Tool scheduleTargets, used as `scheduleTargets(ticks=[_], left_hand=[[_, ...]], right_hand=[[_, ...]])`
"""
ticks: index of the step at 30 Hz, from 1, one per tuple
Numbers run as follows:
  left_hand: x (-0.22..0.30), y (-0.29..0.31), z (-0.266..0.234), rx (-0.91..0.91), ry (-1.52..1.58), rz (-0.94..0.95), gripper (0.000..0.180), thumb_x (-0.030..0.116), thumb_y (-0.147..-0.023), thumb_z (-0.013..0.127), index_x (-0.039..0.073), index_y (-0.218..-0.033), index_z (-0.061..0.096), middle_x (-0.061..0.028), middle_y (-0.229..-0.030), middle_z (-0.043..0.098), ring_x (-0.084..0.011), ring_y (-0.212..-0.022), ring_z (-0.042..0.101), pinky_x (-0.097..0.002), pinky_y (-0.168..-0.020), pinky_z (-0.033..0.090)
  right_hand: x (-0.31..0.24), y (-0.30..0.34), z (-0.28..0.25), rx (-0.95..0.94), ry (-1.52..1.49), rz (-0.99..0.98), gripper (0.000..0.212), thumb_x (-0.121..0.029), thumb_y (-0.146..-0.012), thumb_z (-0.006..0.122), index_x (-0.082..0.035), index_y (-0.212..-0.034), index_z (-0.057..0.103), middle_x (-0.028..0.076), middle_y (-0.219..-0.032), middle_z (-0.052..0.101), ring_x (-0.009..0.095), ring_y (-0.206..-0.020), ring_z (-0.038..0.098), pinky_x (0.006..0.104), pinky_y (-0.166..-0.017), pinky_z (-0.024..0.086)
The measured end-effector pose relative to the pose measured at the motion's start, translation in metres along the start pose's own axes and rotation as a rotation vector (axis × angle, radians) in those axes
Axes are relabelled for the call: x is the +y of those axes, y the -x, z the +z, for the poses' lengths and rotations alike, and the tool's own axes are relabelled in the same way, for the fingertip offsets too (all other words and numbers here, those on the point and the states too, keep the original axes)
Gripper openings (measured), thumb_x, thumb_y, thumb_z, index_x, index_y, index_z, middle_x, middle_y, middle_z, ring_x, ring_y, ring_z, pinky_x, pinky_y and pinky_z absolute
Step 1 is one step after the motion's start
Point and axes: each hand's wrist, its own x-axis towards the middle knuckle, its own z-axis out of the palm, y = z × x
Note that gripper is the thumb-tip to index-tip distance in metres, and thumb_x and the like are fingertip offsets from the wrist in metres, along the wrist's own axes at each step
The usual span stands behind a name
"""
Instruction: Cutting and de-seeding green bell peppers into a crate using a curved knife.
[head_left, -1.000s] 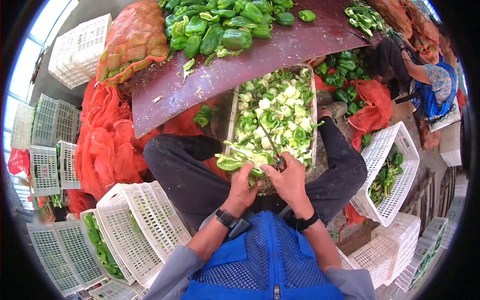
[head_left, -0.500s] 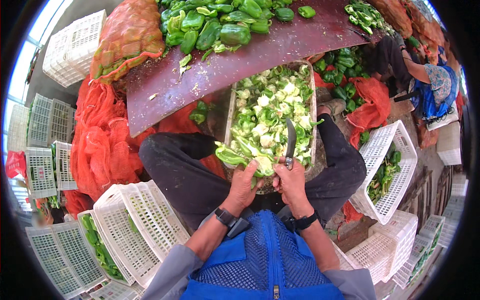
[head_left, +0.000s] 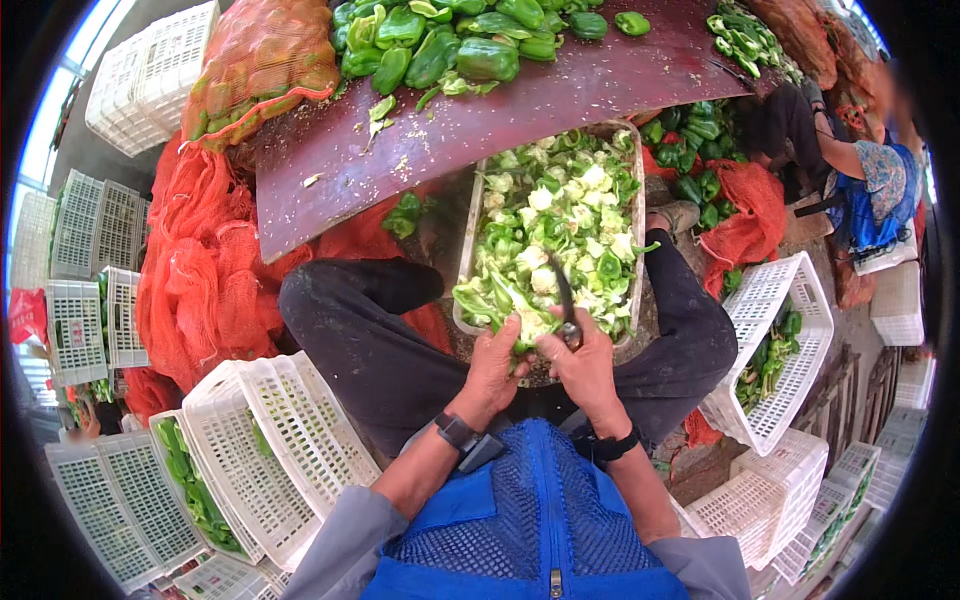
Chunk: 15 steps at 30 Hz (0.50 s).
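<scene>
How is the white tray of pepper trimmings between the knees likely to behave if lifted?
The white tray would probably hold its shape: its side walls look straight. It may feel heavy, filled wall to wall with pepper trimmings. These lie loose on top, so tilting could spill some.

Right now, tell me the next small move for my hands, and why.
Perhaps let your right hand ease at the pale part of the pepper: its thumb lies close by, your left hand grips the pepper, and the knife points away from you, over the tub.
</scene>
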Motion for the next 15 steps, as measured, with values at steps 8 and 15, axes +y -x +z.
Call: scheduleTargets(ticks=[8, 15], left_hand=[[-0.001, -0.006, -0.009, -0.025, -0.069, -0.17, 0.024, 0.032, -0.108, 0.051, 0.011, -0.112, 0.063, -0.0025, -0.089, 0.069, -0.0124, -0.063, 0.062, -0.0228, -0.043, 0.039], [0.011, 0.002, -0.002, -0.103, -0.087, -0.231, 0.03, 0.034, -0.109, 0.048, 0.008, -0.11, 0.063, -0.0044, -0.087, 0.068, -0.0137, -0.06, 0.062, -0.0241, -0.041, 0.04]], right_hand=[[-0.007, -0.02, -0.021, -0.26, 0.764, -0.685, 0.038, -0.015, -0.08, 0.089, -0.009, -0.113, 0.072, 0.012, -0.09, 0.065, 0.031, -0.08, 0.067, 0.0401, -0.071, 0.054], [0.013, -0.033, -0.017, -0.308, 0.508, -0.48, 0.021, -0.011, -0.086, 0.084, -0.005, -0.1, 0.068, 0.003, -0.074, 0.059, 0.016, -0.07, 0.064, 0.033, -0.06, 0.049]])
